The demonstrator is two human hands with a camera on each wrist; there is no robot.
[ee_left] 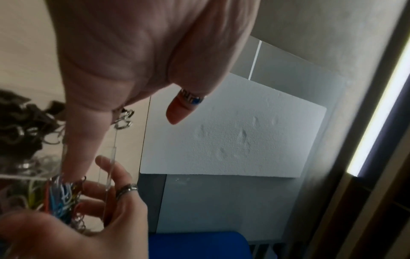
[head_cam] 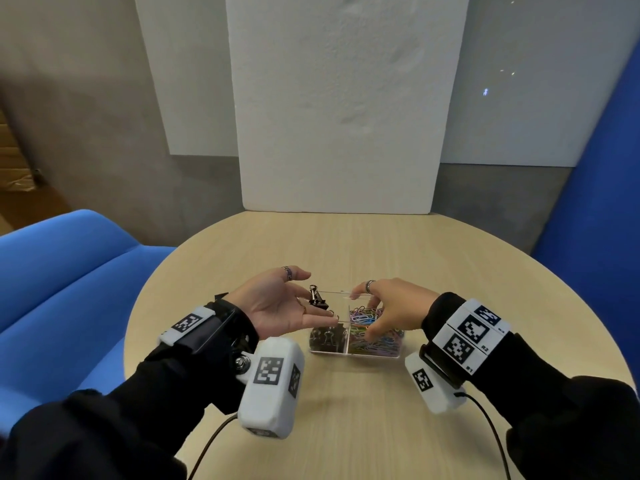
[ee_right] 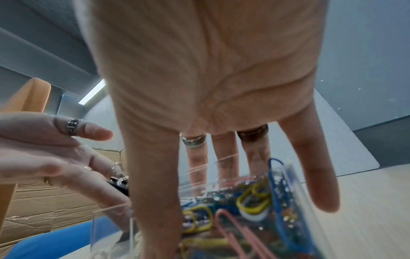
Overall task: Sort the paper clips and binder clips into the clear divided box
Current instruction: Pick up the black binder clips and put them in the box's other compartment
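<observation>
The left hand [head_cam: 277, 306], palm up and fingers relaxed, is carrying a black binder clip [head_cam: 317, 299] over the clear divided box [head_cam: 374, 353]. The right hand [head_cam: 391, 306], fingers extended, is reaching into the paper clips [head_cam: 367, 318], grasping nothing visible.

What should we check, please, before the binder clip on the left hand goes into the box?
1. Black binder clip resting on the left hand's straight fingers: ok.
2. Left hand beside the clear divided box, above its left side: ok.
3. Near-left compartment already holds binder clips, so the target is plain: ok.
4. Coloured paper clips kept to the right compartments: ok.
5. Right hand steadying the box, fingers over its rim and among the paper clips: ok.
6. Far-left compartment contents: cannot tell.
</observation>
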